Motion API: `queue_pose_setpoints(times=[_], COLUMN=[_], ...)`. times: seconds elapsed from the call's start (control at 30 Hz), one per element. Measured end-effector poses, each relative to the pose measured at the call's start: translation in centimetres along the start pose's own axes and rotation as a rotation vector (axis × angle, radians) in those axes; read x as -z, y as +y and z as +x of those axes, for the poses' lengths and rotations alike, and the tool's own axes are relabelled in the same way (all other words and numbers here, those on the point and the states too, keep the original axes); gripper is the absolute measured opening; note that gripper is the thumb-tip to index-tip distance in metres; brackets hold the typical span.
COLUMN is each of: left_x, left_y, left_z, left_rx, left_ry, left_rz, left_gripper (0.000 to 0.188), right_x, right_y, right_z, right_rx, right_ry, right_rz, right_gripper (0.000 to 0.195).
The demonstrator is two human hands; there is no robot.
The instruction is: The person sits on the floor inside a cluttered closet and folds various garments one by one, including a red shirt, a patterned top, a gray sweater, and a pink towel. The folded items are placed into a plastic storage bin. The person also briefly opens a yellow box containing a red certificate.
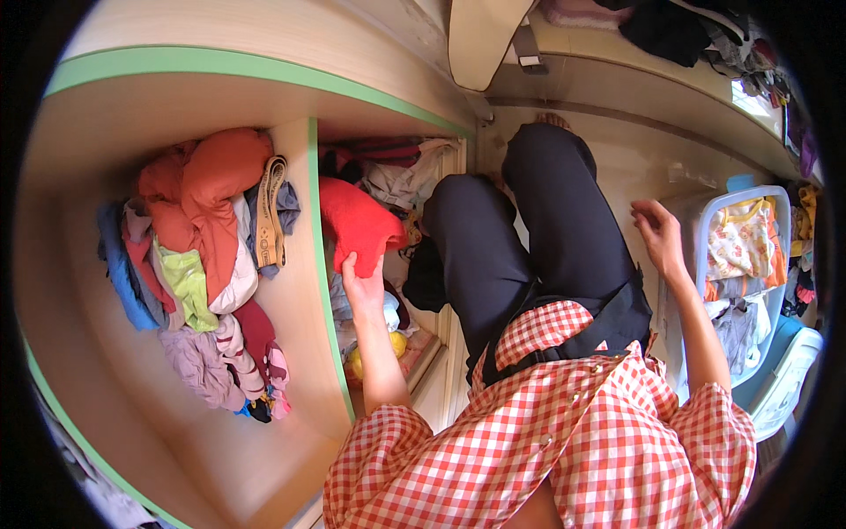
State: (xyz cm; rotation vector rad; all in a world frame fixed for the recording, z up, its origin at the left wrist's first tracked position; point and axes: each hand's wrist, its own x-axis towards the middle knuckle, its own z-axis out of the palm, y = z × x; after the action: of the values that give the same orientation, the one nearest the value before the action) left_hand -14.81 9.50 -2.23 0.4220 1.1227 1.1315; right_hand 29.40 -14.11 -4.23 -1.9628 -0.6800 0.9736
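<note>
A red fleecy garment (363,221) is gripped in my left hand (363,284), at the opening of a cabinet compartment. Behind and below it lie pale, dark and yellow clothes (391,182), partly hidden by the garment and my arm. My right hand (654,228) is raised beside my right knee with its fingers loosely curled and holds nothing. To its right stands a plastic basket (702,248) with folded baby clothes (740,241), one of them cream with an orange print.
Left of the green-edged divider (324,284), a pile of clothes (211,218) fills part of another compartment. A light blue lidded bin (790,383) stands at the right. More clothes (674,33) lie on a surface at the upper right.
</note>
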Motion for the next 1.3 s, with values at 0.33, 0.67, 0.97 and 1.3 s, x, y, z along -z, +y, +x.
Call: queue_pose_setpoints(times=[0.33, 0.67, 0.97, 1.3], left_x=[-14.6, -23.6, -26.1, -27.1], left_y=[6.6, 14.6, 16.9, 17.9], left_z=[-9.0, -12.9, -10.0, -9.0], left_rx=[-0.168, -0.458, -0.487, -0.228], left_ry=[-0.580, -0.596, -0.471, -0.689], left_rz=[0.021, 0.189, 0.305, 0.089], left_gripper=[0.047, 0.029, 0.020, 0.027], right_x=[-10.7, -5.1, 3.8, 5.5], right_y=[-21.0, -31.2, -37.4, -38.6], right_z=[-0.2, 5.0, 4.1, 3.2], right_rx=[1.032, 0.875, 1.029, 1.072], right_ry=[-0.289, -0.113, -0.187, -0.104], right_rz=[-0.014, 0.157, -0.201, -0.340], right_gripper=[0.087, 0.018, 0.019, 0.014])
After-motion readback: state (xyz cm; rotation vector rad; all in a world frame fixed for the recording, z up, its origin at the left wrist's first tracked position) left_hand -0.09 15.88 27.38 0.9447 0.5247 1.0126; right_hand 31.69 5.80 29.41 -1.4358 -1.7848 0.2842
